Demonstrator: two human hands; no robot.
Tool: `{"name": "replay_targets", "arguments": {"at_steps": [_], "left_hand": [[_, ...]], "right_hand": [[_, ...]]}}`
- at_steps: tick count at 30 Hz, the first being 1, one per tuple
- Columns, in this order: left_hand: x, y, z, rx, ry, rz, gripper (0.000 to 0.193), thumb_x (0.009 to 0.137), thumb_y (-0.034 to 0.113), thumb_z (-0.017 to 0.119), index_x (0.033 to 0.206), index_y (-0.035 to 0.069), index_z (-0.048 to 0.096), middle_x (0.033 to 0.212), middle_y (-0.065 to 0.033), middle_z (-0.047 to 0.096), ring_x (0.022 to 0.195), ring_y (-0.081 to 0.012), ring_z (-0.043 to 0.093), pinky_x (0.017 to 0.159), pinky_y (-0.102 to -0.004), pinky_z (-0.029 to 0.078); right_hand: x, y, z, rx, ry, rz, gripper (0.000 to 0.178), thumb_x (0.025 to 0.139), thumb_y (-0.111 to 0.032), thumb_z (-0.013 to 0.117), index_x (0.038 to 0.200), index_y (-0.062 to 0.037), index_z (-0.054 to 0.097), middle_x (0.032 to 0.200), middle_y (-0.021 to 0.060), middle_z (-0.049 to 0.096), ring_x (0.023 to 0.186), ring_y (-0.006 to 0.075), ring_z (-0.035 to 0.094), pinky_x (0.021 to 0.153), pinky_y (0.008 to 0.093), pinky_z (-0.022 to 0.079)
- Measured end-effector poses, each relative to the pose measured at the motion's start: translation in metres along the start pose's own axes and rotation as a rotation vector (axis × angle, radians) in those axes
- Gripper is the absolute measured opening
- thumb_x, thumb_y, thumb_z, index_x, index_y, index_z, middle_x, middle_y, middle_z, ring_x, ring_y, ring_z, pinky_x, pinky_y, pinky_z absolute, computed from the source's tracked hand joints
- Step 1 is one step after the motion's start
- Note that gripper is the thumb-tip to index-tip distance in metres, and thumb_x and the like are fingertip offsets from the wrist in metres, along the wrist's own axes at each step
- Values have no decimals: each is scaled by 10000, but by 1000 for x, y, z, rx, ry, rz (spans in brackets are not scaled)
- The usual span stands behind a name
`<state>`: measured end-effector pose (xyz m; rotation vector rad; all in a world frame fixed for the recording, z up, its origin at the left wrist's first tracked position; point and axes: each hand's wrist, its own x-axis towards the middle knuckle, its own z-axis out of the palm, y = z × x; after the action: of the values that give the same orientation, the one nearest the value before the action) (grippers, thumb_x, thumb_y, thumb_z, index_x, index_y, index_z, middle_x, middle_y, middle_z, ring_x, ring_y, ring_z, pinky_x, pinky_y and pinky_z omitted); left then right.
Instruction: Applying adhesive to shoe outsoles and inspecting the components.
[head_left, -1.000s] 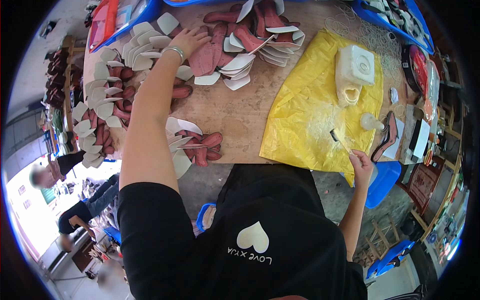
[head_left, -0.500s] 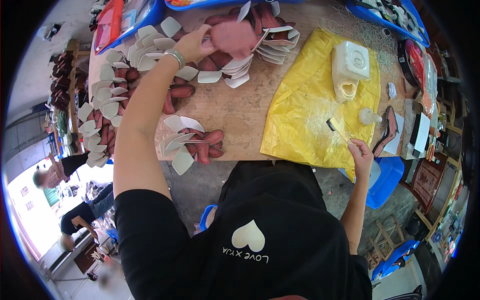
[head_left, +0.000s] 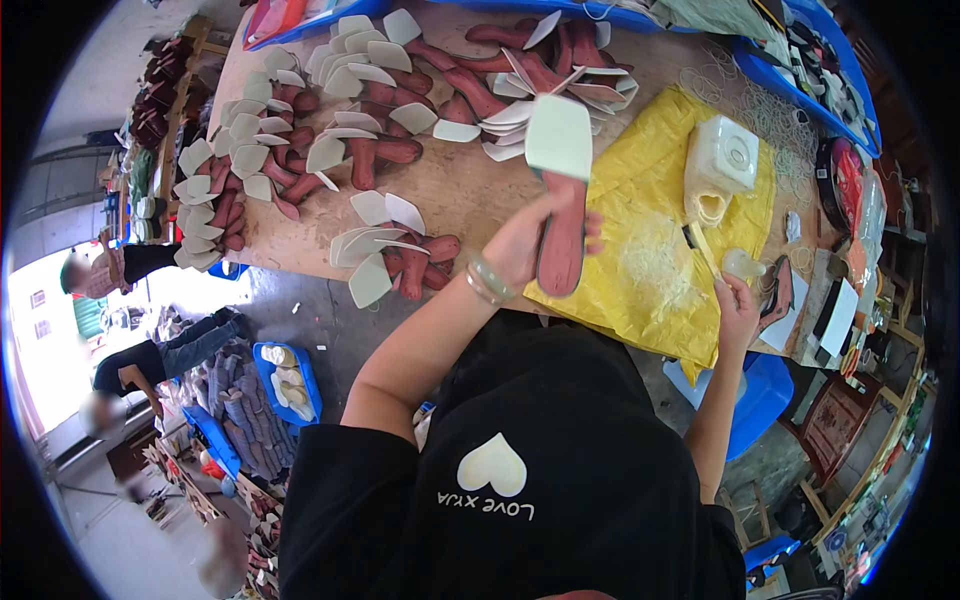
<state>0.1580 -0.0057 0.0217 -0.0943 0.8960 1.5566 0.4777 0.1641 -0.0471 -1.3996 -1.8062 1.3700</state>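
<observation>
On black shirt (head_left: 540,545), white lettering (head_left: 487,505)

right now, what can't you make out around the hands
Head view:
- Left hand: middle of its fingers, behind the reddish sole
- Far side of the reddish sole: turned from the camera
- Brush: handle end, covered by the right hand
- Top-left blue bin: cut off by the upper edge

Looks like a shoe workshop, judging by the red soles (head_left: 363,165) heaped across a wooden table (head_left: 300,238) at upper left, and by the brush (head_left: 703,248) and crusted jug (head_left: 722,155) above yellow plastic (head_left: 610,320) at right. Backed up by a packed rack (head_left: 160,95) at upper left and a blue tub (head_left: 262,378) of pale pieces lower down (plus other people (head_left: 135,372) nearby).
</observation>
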Motion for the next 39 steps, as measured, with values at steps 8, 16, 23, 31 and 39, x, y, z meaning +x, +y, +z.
{"name": "replay_targets", "arguments": {"at_steps": [8, 16, 23, 31, 39], "left_hand": [[-24, -40, -38, 82, -23, -351, 390, 932, 238, 456, 1251, 16, 419, 1111, -165, 601, 911, -286, 635, 813, -423, 530], [-31, -43, -33, 22, 52, -311, 374, 887, 165, 518, 1228, 33, 441, 983, -123, 598, 783, -233, 603, 741, -349, 538], [-31, -58, -7, 266, -11, -319, 378, 908, 156, 491, 1243, -3, 413, 976, -163, 615, 862, -256, 640, 725, -337, 541], [-8, -71, 2, 411, -7, -411, 305, 896, 149, 494, 1155, 1, 428, 949, -170, 616, 842, -281, 657, 722, -359, 551], [-1, -72, 12, 436, 9, -408, 317, 886, 163, 502, 1147, -1, 431, 944, -158, 620, 797, -255, 649, 711, -368, 553]], "right_hand": [[28, -3, -6, -390, 222, -119, 262, 839, -265, 685, 1002, -60, 675, 781, 76, 643, 728, 109, 565, 708, 250, 452], [54, 15, -28, -777, 224, -114, 289, 852, -408, 596, 987, -162, 663, 778, 167, 674, 739, 362, 656, 653, 461, 503], [61, -7, -20, -768, 227, -23, 296, 841, -416, 579, 952, -157, 672, 798, 164, 678, 762, 362, 655, 668, 456, 515], [103, 19, 9, -875, 138, -123, 235, 834, -322, 557, 868, -107, 645, 751, 139, 671, 698, 331, 656, 623, 450, 512], [72, 25, 5, -877, 134, -155, 237, 854, -326, 548, 866, -105, 636, 757, 139, 669, 689, 330, 653, 616, 452, 510]]}}
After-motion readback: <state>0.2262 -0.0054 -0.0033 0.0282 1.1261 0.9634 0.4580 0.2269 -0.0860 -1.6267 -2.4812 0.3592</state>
